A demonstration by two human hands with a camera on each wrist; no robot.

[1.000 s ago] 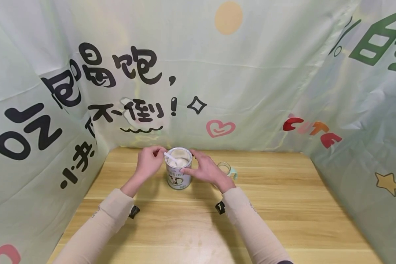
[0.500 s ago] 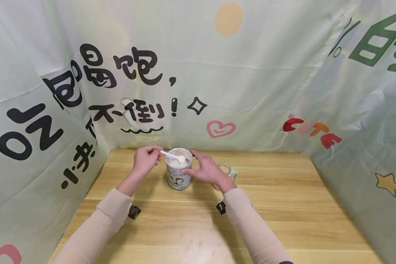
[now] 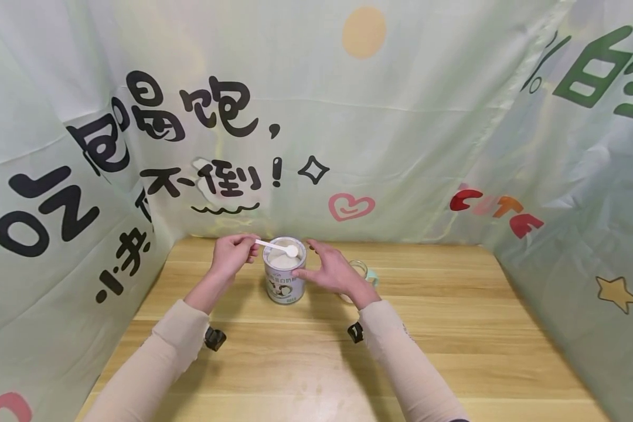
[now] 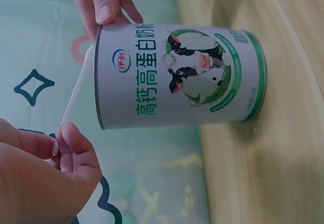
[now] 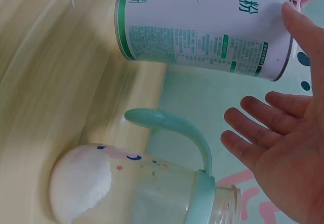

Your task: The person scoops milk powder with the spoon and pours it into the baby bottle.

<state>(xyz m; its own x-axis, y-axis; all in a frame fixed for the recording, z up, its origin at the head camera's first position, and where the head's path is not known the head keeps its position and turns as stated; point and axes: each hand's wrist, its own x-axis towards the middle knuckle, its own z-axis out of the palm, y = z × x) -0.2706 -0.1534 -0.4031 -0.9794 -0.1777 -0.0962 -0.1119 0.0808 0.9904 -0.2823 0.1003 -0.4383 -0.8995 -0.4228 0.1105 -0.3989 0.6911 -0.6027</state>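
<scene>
My left hand point(image 3: 232, 255) pinches the handle end of a white plastic measuring scoop point(image 3: 274, 245). The scoop's bowl hangs over the mouth of a milk powder can point(image 3: 285, 287) and looks filled with pale powder. Upright on the table, the can has a cow picture and green lettering, and powder shows inside it. My right hand point(image 5: 288, 148) is spread at the can's right side. Its thumb point(image 5: 298, 24) lies at the rim, while the other fingers stand apart from the can. Behind that hand is a clear baby bottle point(image 5: 157, 186) with a mint-green handle, lidless, with white powder at its bottom.
The wooden table point(image 3: 453, 328) ends against a printed cloth point(image 3: 411, 146) that hangs at the back and both sides. Black wrist cameras point(image 3: 214, 338) sit below both forearms. The bottle stands a short way right of the can.
The scoop's bowl has come up out of the can's powder, and my left hand has shifted slightly left. My right fingers have moved a little away from the can.
</scene>
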